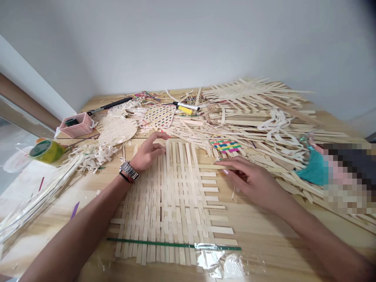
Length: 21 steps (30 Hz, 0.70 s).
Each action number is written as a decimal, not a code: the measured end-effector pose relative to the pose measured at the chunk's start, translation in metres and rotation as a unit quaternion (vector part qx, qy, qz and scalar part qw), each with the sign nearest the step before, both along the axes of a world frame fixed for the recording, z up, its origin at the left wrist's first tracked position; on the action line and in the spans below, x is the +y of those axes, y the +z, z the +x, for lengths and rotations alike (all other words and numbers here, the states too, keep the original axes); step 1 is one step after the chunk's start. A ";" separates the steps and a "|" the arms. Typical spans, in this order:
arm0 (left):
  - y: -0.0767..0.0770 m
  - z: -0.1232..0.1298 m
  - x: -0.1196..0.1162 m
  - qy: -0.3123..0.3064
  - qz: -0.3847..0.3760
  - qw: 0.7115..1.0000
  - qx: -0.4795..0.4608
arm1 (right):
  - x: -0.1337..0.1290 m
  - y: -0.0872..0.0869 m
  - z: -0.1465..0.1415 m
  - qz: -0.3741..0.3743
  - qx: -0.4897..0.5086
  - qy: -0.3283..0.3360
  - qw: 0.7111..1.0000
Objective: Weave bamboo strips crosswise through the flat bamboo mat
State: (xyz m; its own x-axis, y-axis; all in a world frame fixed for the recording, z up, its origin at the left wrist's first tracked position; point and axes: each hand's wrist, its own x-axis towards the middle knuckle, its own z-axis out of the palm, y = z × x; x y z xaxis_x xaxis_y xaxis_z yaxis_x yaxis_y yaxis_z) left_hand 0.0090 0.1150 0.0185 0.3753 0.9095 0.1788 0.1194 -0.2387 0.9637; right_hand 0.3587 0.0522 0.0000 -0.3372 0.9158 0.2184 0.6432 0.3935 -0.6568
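A mat of pale woven strips (176, 196) lies on the wooden table, with a thin green strip (173, 245) crossing its near end under clear tape. My left hand (151, 152), with a watch on the wrist, is at the mat's far left part, its fingers curled at the upright strips; what they grip is too small to make out. My right hand (241, 172) pinches a long pale strip (210, 167) beyond the mat's right edge. That strip runs left to the mat's far part, across the upright strips.
A pink basket (76, 127), a tape roll (47, 151), markers (185, 108) and woven pieces (158, 116) lie at the left and back. Loose strips (246, 117) are heaped at the back right. Teal cloth (313, 166) is at the right, beside a blurred area.
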 end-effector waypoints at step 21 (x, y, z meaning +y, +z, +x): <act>0.014 0.002 -0.004 -0.039 -0.043 0.994 0.091 | 0.002 0.009 0.002 0.003 0.004 -0.035 0.999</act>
